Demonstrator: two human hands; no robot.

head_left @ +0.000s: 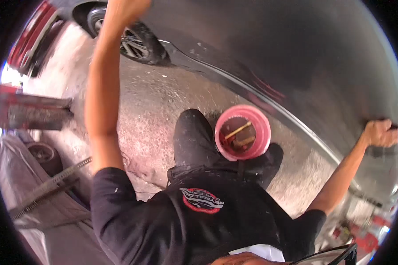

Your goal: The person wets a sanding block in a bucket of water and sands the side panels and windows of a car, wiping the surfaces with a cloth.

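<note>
My left hand point(130, 8) is raised at the top edge, in front of the dark grey car point(274, 39) near its wheel. It is blurred and partly cut off, so its fingers do not show clearly. At the far right, my right hand point(380, 133) is against or close to the car's side, its fingers curled. What it may hold is hidden. Between my knees stands a pink bucket point(264, 128). Inside lie a thin yellow stick point(238, 130), a brownish block point(244, 142) and something red.
The car's wheel point(137, 44) rests on a stained concrete floor point(146, 101). To the left are a dark red and grey post-like piece point(35, 111), a grey cover point(26, 176) and a slotted metal bar point(53, 183). A red vehicle point(33, 35) is at the upper left.
</note>
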